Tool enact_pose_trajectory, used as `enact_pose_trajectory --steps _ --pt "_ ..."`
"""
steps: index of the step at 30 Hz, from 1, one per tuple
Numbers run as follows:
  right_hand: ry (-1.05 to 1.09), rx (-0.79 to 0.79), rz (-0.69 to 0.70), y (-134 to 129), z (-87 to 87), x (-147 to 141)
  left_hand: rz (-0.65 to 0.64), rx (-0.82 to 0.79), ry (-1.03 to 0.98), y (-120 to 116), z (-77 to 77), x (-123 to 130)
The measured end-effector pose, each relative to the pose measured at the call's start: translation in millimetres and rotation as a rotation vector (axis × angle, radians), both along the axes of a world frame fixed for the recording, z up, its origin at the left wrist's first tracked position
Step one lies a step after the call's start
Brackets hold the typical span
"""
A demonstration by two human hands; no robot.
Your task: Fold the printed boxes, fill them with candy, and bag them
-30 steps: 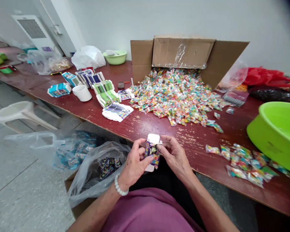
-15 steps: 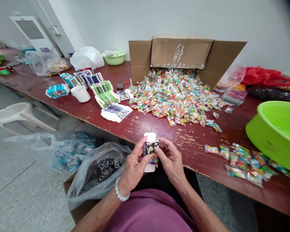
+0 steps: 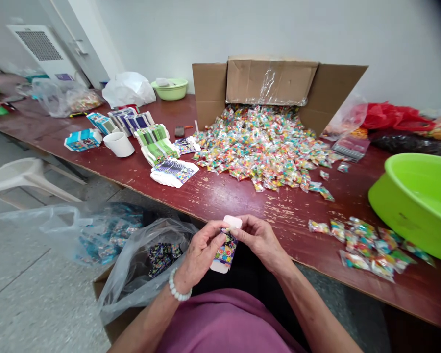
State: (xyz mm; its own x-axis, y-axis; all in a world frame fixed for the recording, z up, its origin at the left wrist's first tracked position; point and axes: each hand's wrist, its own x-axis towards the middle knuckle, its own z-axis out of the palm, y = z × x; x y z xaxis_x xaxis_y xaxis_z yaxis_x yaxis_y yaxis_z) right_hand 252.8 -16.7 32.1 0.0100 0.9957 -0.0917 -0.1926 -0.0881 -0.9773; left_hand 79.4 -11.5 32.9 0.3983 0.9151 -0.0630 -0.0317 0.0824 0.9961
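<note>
A small dark printed box (image 3: 225, 251) with white end flaps hangs in front of the table edge, tilted, between my hands. My left hand (image 3: 203, 252) is closed round its left side, thumb on the printed face. My right hand (image 3: 262, 242) pinches the box's upper end by the white flap. Beyond them, flat printed cartons (image 3: 174, 171) lie fanned on the red table (image 3: 213, 196), next to stacked green cartons (image 3: 155, 143). A large heap of wrapped candies (image 3: 260, 147) spills from an open cardboard box (image 3: 272, 81).
At the right are a green basin (image 3: 407, 206) and a small group of candy packets (image 3: 367, 245). A white mug (image 3: 119, 144) stands left. Below the table edge, an open plastic bag (image 3: 132, 274) holds dark packets; a white stool (image 3: 22, 174) stands beyond.
The box has tilted and moved slightly down, its upper flap now leaning right. My right fingers have shifted from its front face to the upper end. The whole view has shifted slightly.
</note>
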Motion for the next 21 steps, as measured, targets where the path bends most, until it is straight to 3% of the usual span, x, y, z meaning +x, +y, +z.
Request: enact_pose_trajectory --steps 4,7,9,11,15,21 --pt "-0.162 0.137 -0.003 -3 -0.3 2 0.032 -0.227 -0.187 -2 -0.9 0" --pt "-0.308 0.255 -0.063 -6 1.7 3 -0.095 -0.408 -0.313 -1 -4.6 1" --pt "-0.377 0.334 -0.036 -8 3.2 3 -0.204 -0.505 -0.359 -1 -9.2 3" --pt "-0.431 0.387 0.021 -9 4.2 4 -0.219 -0.568 -0.380 -1 -14.2 6" --pt "-0.424 0.323 0.069 -9 3.7 4 -0.125 -0.545 -0.323 -2 -18.9 11" --pt "-0.252 0.135 0.085 2 5.5 2 -0.092 -0.405 -0.144 1 -11.8 12"
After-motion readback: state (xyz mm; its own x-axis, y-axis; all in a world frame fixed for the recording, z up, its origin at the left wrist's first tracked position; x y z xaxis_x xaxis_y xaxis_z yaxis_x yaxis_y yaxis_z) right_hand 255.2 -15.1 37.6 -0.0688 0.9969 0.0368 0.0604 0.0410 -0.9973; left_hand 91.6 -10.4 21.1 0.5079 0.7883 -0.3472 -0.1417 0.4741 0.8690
